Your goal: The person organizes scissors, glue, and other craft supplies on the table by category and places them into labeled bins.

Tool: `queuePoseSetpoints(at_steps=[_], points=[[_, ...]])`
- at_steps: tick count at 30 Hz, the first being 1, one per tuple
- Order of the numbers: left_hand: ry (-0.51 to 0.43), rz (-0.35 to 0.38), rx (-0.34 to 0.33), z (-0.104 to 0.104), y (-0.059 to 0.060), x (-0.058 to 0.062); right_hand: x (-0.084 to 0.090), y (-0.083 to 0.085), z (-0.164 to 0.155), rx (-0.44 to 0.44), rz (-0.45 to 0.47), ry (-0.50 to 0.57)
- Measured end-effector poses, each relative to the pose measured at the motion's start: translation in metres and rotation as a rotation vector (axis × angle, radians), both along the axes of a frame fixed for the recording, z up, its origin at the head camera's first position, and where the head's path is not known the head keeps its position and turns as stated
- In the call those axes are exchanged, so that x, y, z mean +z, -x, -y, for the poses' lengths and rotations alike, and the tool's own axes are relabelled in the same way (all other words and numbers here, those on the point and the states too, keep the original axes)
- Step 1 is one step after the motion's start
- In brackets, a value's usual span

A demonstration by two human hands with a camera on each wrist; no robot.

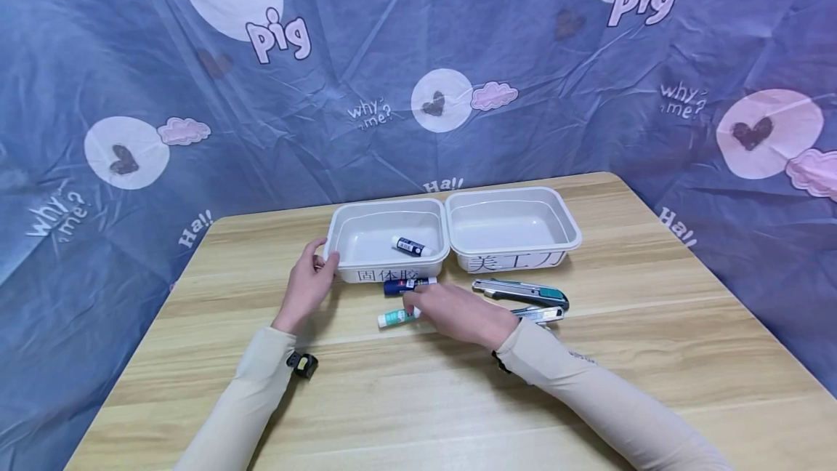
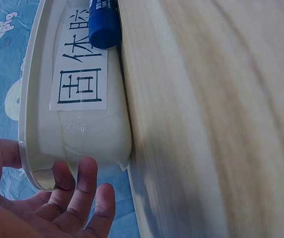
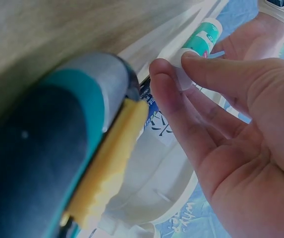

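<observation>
Pale wood grain in light tan streaks across the table [image 1: 418, 398]. Two white trays — left tray [image 1: 340, 235] with black characters on a white label, right tray [image 1: 575, 235] likewise. White with a dark blue band on the glue stick [image 1: 408, 245] inside the left tray; deep blue on the stick [image 1: 400, 286] in front; green and white on the stick [image 1: 392, 319] at the fingertips. Teal, grey and black on the utility knife [image 1: 521, 291], yellow showing in the right wrist view. Cream sleeves [image 1: 261, 376]. Blue-grey backdrop [image 1: 131, 42] — pale pink circles, dark hearts, pink clouds, white lettering.
</observation>
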State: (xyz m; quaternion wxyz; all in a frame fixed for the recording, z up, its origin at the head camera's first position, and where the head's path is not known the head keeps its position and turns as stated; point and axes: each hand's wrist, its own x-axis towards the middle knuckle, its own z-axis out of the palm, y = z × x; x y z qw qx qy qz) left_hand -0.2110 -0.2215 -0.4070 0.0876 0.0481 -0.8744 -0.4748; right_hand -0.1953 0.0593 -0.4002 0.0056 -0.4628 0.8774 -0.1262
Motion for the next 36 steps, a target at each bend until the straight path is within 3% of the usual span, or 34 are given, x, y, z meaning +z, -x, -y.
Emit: queuePoseSetpoints(at_steps=[26, 36], points=[[0.002, -0.004, -0.005, -0.001, 0.001, 0.0, 0.007, 0.007, -0.003, -0.027, 0.011, 0.055], [0.004, -0.003, -0.001, 0.0, 0.002, -0.001, 0.01, 0.012, -0.007, -0.024, -0.025, 0.085]])
